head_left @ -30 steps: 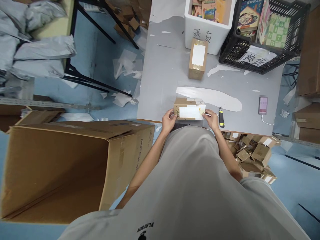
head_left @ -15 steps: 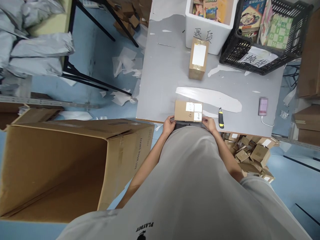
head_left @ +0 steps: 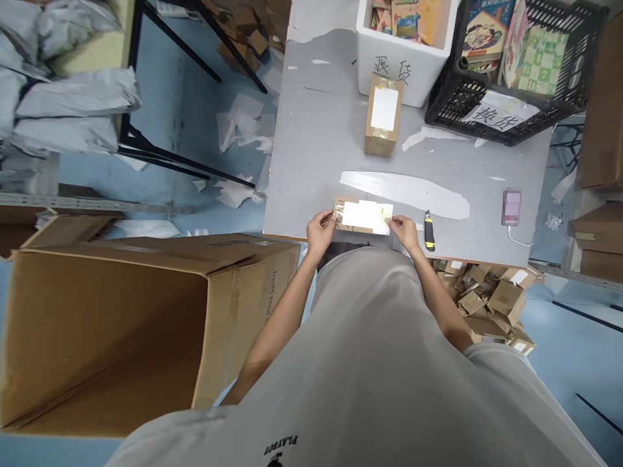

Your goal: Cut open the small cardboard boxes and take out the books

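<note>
A small cardboard box [head_left: 351, 219] with a large white label on its visible face is between my two hands, near the front edge of the grey table [head_left: 311, 149]. My left hand [head_left: 320, 230] grips its left end, fingers bent around the corner. At the other end, my right hand [head_left: 403, 232] pinches the right edge by the label. Just right of that hand lies a black and yellow utility knife [head_left: 429, 232]. Farther back, a second taped cardboard box [head_left: 383, 117] with a white label stands against a white bin.
The white bin [head_left: 403, 71] and a black crate [head_left: 487, 120] hold books at the back. A phone [head_left: 511, 207] with a cable lies right. A large open carton [head_left: 243, 311] stands left of the table; small boxes [head_left: 506, 301] are piled below right.
The small box has been turned, so a face with a large white label now shows instead of one with smaller labels. My left hand has shifted slightly left and up.
</note>
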Motion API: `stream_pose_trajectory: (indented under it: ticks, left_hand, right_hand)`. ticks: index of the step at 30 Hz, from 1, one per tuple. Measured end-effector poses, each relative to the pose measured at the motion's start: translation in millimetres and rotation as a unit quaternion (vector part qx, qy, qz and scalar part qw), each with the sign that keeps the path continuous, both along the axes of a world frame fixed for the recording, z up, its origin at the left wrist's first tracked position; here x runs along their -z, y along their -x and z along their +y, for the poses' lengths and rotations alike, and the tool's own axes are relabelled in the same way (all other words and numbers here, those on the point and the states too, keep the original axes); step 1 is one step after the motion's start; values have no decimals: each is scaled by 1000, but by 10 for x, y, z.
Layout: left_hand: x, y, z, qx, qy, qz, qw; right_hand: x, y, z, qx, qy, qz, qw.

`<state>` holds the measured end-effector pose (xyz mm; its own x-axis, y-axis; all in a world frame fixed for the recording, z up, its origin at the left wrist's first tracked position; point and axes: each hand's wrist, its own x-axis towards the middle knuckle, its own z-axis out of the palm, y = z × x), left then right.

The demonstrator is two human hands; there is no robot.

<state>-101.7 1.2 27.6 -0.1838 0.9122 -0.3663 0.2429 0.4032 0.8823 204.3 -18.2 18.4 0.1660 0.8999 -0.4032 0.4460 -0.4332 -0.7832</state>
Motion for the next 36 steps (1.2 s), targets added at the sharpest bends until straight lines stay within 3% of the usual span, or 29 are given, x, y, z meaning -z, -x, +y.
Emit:
stream_pose_trajectory:
  ticks: [5, 10, 13, 17, 21, 24, 26, 31, 36]
  left_hand:
    - [-421, -190, -28, 91, -51, 23, 994]
    - [-836, -478, -57, 224, -23, -77, 971]
    - [-960, -701, -65, 281, -12, -124, 952]
    - [-1076, -935, -72, 310, -4, -131, 941]
    - [-1153, -898, -53, 295, 12, -120, 948]
    - [-1094, -696, 16, 240, 37, -120, 963]
    - [-977, -513, 100, 191, 65, -125, 971]
    - [-506, 4, 384, 86, 136, -151, 975]
    - [-82, 437, 652, 64, 204, -55, 975]
  right_hand:
    - [123, -268, -41, 25, 15, 22, 999]
    - [231, -586, -184, 139, 92, 96, 981]
    - [307, -676, -218, 173, 107, 98, 974]
    - [385, -705, -229, 186, 114, 87, 972]
    - [409, -669, -251, 193, 115, 85, 971]
    - [384, -613, -276, 199, 115, 82, 970]
    - [342, -559, -286, 198, 111, 84, 970]
    - [148, -292, -211, 147, 93, 80, 982]
    - [-98, 149, -8, 59, 114, 6, 992]
